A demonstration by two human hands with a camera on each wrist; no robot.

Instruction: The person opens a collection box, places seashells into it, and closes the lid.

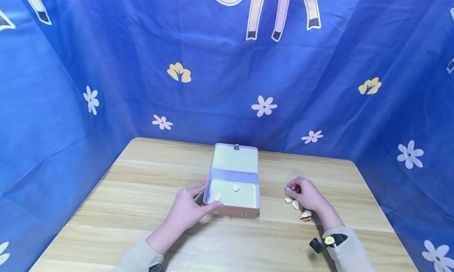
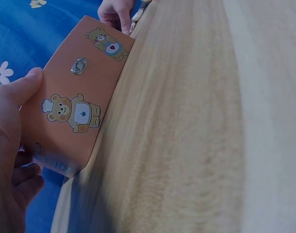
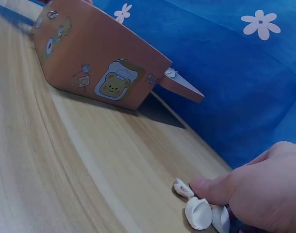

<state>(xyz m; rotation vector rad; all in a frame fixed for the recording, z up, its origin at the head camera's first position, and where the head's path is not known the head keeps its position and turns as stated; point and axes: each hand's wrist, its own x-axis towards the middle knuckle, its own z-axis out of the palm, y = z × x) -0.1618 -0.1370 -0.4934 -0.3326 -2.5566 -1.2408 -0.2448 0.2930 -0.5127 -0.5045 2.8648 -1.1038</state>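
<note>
An orange metal box [image 1: 234, 212] with bear pictures stands on the table, its lid [image 1: 235, 158] tipped back. Two pale shells [image 1: 217, 196] lie inside on the white bottom. My left hand [image 1: 186, 209] grips the box at its near left corner, thumb over the front rim and fingers along the left side. To the right of the box, my right hand [image 1: 307, 194] reaches down to the table and pinches a small bluish-grey shell [image 1: 288, 189], mostly hidden by the fingers. White shells [image 3: 198, 213] lie close by the fingertips, and a reddish-brown and white shell [image 1: 306, 215] sits nearer the wrist.
The wooden table [image 1: 149, 177] has rounded far corners. A blue patterned curtain [image 1: 213, 94] hangs behind it and along both sides. A black strap with a mount [image 1: 328, 241] sits on the right sleeve.
</note>
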